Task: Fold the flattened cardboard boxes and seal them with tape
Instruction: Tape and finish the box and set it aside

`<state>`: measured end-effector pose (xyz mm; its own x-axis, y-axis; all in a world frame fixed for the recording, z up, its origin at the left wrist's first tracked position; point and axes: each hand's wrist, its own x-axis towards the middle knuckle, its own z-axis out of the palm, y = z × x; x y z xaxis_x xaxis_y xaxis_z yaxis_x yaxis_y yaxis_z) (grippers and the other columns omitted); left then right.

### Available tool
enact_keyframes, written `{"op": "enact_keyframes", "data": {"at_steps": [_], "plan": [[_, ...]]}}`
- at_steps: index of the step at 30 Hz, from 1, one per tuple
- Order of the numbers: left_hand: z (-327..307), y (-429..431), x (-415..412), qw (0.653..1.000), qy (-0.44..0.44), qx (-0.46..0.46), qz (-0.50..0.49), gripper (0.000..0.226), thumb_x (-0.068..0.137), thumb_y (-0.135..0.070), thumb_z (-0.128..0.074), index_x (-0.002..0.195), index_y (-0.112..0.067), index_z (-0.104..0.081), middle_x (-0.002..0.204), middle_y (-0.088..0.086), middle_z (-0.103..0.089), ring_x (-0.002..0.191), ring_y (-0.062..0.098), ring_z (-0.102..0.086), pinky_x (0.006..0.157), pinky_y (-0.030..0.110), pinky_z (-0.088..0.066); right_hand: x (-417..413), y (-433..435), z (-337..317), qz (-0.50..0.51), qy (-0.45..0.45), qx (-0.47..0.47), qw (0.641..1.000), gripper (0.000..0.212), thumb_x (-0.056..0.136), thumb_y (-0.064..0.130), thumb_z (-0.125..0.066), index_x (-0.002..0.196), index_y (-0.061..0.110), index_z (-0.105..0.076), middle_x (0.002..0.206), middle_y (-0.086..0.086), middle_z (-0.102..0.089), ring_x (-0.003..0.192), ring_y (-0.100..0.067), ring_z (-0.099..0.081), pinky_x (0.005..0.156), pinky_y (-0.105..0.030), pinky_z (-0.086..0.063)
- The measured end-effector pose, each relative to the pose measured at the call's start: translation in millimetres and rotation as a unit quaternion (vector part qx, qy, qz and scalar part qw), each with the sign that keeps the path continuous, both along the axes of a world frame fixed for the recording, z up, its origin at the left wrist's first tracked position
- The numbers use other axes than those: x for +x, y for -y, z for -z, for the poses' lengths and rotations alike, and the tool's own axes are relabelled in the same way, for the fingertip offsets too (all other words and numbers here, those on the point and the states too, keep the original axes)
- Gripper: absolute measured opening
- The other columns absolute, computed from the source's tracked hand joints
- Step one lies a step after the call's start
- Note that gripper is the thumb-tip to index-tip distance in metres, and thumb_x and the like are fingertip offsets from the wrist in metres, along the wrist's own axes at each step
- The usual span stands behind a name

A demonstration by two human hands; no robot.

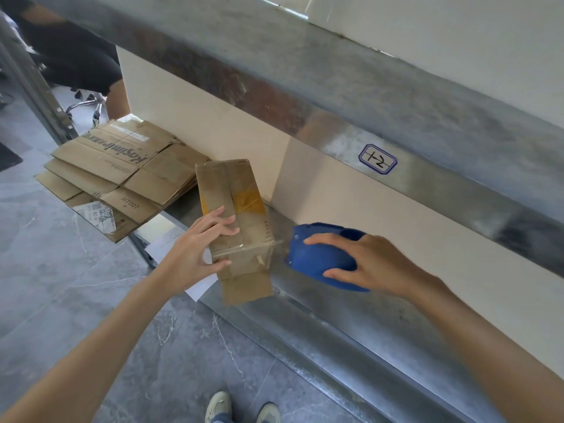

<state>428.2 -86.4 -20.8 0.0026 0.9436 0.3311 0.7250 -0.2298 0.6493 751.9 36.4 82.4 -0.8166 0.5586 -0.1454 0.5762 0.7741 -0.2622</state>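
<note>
Dispenser (317,257) half hidden under right hand (370,261) (left hand (200,250) grips box (227,184)).

box (241,190) brown cardboard, one yellow tape band (248,203) across it; tape dispenser (317,254) solid blue. flat boxes (122,166) same brown, dark printed lettering. floor (61,270) grey, marbled with thin white veins; shelf (335,315) dull silver; sticker (377,158) white, blue outline.

One head-worn wide-angle camera looks steeply down, tilted, close above the left hand (198,248) and right hand (363,264).
</note>
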Motion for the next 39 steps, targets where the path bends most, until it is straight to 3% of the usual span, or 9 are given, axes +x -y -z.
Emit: {"op": "enact_keyframes", "data": {"at_steps": [8,13,18,24,28,32,36,39], "plan": [[-4,-3,-1,1.0,0.02,-0.014,0.001,0.058,0.073,-0.014,-0.088,0.125,-0.018,-0.063,0.144,-0.01,-0.049,0.148,0.014,-0.029,0.11,0.051,-0.043,2,-3,3,0.04,0.03,0.073,0.996,0.059,0.096,0.054,-0.05,0.144,0.061,-0.018,0.074,0.003,-0.064,0.063,-0.016,-0.057,0.066,-0.031,-0.05],[-4,-1,-1,1.0,0.022,-0.014,-0.001,0.057,0.073,-0.014,-0.088,0.125,-0.017,-0.064,0.144,-0.009,-0.05,0.148,0.015,-0.029,0.109,0.052,-0.044,-13,-1,9,0.06,0.018,0.103,0.993,0.06,0.095,0.052,-0.054,0.146,0.057,-0.024,0.057,0.006,-0.046,0.053,-0.013,-0.045,0.06,-0.033,-0.051],[-6,-2,-1,0.999,0.028,-0.025,-0.001,0.057,0.073,-0.014,-0.088,0.125,-0.017,-0.064,0.144,-0.01,-0.049,0.148,0.014,-0.028,0.108,0.053,-0.045,-25,-1,13,0.057,0.039,0.155,0.985,0.06,0.096,0.052,-0.051,0.149,0.053,-0.023,0.056,0.006,-0.045,0.048,-0.012,-0.039,0.052,-0.031,-0.045],[-6,-2,-1,0.999,0.028,-0.017,0.001,0.056,0.074,-0.012,-0.087,0.124,-0.016,-0.064,0.143,-0.009,-0.05,0.149,0.012,-0.028,0.112,0.047,-0.042,-50,8,28,0.031,0.042,0.198,0.979,0.059,0.101,0.047,-0.047,0.154,0.046,-0.021,0.057,-0.002,-0.047,0.049,-0.019,-0.042,0.047,-0.028,-0.035],[-7,-4,0,1.0,0.018,-0.015,-0.002,0.054,0.072,-0.012,-0.088,0.121,-0.017,-0.066,0.141,-0.007,-0.053,0.147,0.014,-0.031,0.113,0.039,-0.038,-65,5,39,0.008,0.077,0.23,0.97,0.058,0.105,0.045,-0.037,0.157,0.042,-0.01,0.063,-0.003,-0.054,0.052,-0.02,-0.046,0.047,-0.028,-0.026],[-8,-5,0,1.0,0.017,-0.019,-0.005,0.052,0.073,-0.012,-0.088,0.12,-0.016,-0.066,0.141,-0.005,-0.054,0.147,0.014,-0.031,0.113,0.034,-0.036,-83,-5,45,0.037,0.064,0.186,0.98,0.059,0.103,0.042,-0.046,0.156,0.04,-0.019,0.061,-0.001,-0.052,0.049,-0.017,-0.044,0.044,-0.029,-0.031],[-9,-6,-1,0.999,0.019,-0.027,-0.003,0.054,0.073,-0.014,-0.088,0.123,-0.016,-0.065,0.143,-0.006,-0.053,0.148,0.011,-0.029,0.115,0.038,-0.036,-71,-15,63,0.112,-0.027,0.091,0.989,0.06,0.096,0.043,-0.06,0.149,0.045,-0.032,0.052,0.007,-0.043,0.045,-0.008,-0.04,0.047,-0.034,-0.044],[-8,-6,-1,0.999,0.021,-0.028,-0.003,0.055,0.074,-0.014,-0.088,0.124,-0.017,-0.064,0.143,-0.007,-0.052,0.148,0.012,-0.028,0.115,0.04,-0.037,-49,-24,88,0.176,-0.082,0.045,0.98,0.06,0.093,0.044,-0.064,0.145,0.049,-0.035,0.054,0.013,-0.042,0.045,-0.005,-0.041,0.048,-0.021,-0.031]]}}
